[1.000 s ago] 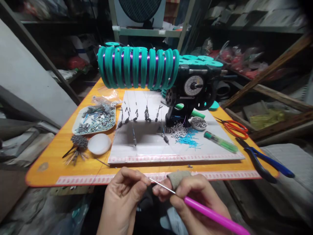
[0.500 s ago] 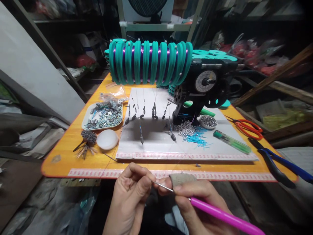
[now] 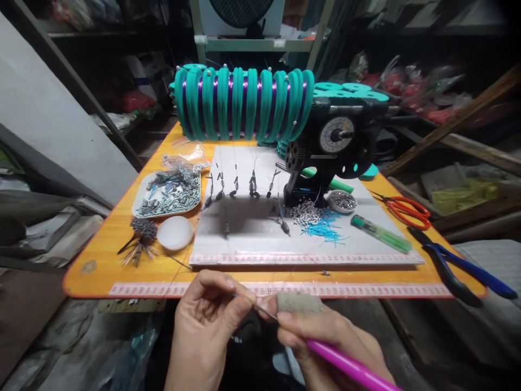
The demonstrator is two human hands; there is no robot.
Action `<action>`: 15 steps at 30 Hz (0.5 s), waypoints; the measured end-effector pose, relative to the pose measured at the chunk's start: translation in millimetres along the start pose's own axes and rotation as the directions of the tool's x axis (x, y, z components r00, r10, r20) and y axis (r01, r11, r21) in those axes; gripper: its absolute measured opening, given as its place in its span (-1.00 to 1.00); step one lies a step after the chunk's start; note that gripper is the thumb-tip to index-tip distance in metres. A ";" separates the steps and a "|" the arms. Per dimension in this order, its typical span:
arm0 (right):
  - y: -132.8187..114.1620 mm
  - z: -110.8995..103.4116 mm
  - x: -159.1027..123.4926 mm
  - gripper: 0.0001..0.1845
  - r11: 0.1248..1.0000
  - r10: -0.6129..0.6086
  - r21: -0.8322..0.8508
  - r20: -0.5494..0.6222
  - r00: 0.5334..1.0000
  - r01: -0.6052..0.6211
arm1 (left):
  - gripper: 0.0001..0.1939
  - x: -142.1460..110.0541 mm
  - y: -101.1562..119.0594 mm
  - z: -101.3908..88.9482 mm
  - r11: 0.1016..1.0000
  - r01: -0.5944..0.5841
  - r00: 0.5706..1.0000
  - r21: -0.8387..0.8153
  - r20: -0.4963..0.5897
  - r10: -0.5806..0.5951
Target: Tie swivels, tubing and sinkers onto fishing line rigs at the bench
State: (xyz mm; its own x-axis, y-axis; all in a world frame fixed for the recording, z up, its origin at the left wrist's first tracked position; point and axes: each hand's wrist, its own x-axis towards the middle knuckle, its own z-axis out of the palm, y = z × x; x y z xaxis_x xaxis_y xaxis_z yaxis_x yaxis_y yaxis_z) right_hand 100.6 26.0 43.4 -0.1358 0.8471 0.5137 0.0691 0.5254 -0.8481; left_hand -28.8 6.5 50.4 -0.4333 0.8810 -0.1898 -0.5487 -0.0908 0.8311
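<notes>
My right hand [image 3: 325, 342] grips a pink-handled needle tool [image 3: 345, 366], with a grey cloth guard [image 3: 296, 302] on one finger. Its thin metal tip [image 3: 260, 309] points left toward my left hand [image 3: 205, 326]. The left fingers are pinched together at that tip, on something too small to make out. Both hands sit just below the near edge of the orange table [image 3: 122, 255]. Thin lines with small dark weights [image 3: 252, 187] hang over a white board [image 3: 260, 233] on the table.
A row of teal spools wound with purple line [image 3: 244, 103] stands at the back beside a black winder with a dial [image 3: 336, 141]. Tray of small metal parts [image 3: 169, 193], white pad [image 3: 176, 232], green lighter [image 3: 380, 233], orange scissors [image 3: 405, 209] and blue pliers [image 3: 459, 271] lie around.
The needle tip has slid left toward the left fingers and both hands have shifted slightly left. One hanging weight over the white board swings and blurs.
</notes>
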 end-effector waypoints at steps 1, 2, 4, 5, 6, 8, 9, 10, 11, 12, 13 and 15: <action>-0.4 -2.3 0.3 -0.95 1.000 0.027 0.016 0.008 1.000 -0.027 | -0.74 1.1 -0.6 -3.6 1.000 0.014 1.000 0.006 0.021 -0.014; -0.5 -6.2 1.1 -0.96 0.998 0.051 0.039 0.014 0.999 -0.051 | -0.75 2.2 -1.4 -7.0 0.999 0.032 0.999 0.008 0.037 -0.032; 1.7 -21.1 5.7 -0.95 0.996 0.069 0.058 -0.055 0.996 -0.066 | -0.77 4.7 -2.7 -12.4 0.998 0.067 0.997 -0.002 0.031 -0.067; 4.8 -33.0 10.0 -0.93 0.998 0.063 0.023 -0.125 0.990 -0.061 | -0.77 5.8 -3.2 -13.9 0.997 0.079 0.997 -0.010 0.011 -0.078; 9.6 -48.5 15.6 -0.91 0.997 0.032 -0.064 -0.202 0.979 -0.045 | -0.77 6.9 -3.4 -14.7 0.996 0.092 0.996 -0.020 -0.013 -0.092; 24.4 -88.6 30.8 -0.88 0.931 -0.077 -0.365 -0.275 0.958 -0.029 | -0.75 8.6 -3.4 -14.7 0.992 0.124 0.991 -0.035 -0.040 -0.125; 33.5 -111.8 39.7 -0.88 0.838 -0.177 -0.545 -0.220 0.959 0.029 | -0.74 9.3 -3.4 -14.4 0.990 0.136 0.989 -0.036 -0.051 -0.138; 42.7 -135.6 49.0 -0.85 0.734 -0.223 -0.674 -0.121 0.967 0.085 | -0.73 9.9 -3.7 -14.3 0.988 0.148 0.987 -0.030 -0.059 -0.150; 51.4 -158.5 58.2 -0.80 0.647 -0.214 -0.748 0.009 0.977 0.148 | -0.72 10.5 -4.4 -14.5 0.987 0.157 0.985 -0.018 -0.073 -0.158; 59.1 -179.2 67.2 -0.80 0.608 -0.209 -0.768 0.087 0.974 0.199 | -0.70 10.9 -5.6 -15.0 0.986 0.164 0.982 0.000 -0.090 -0.164; 65.6 -196.8 75.6 -0.82 0.572 -0.199 -0.787 0.142 0.970 0.232 | -0.68 11.4 -7.5 -15.8 0.986 0.167 0.980 0.025 -0.111 -0.164; 75.5 -221.2 90.7 -0.86 0.534 -0.140 -0.790 0.268 0.953 0.301 | -0.63 11.8 -12.6 -17.7 0.986 0.150 0.977 0.076 -0.164 -0.136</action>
State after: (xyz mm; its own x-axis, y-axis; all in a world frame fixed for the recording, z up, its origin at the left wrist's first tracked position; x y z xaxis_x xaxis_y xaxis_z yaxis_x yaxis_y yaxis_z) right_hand 312.1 160.1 54.7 -0.4040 0.7125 0.5737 0.7770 0.5983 -0.1958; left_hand -39.7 9.8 28.4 -0.4663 0.7970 -0.3839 -0.5511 0.0778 0.8308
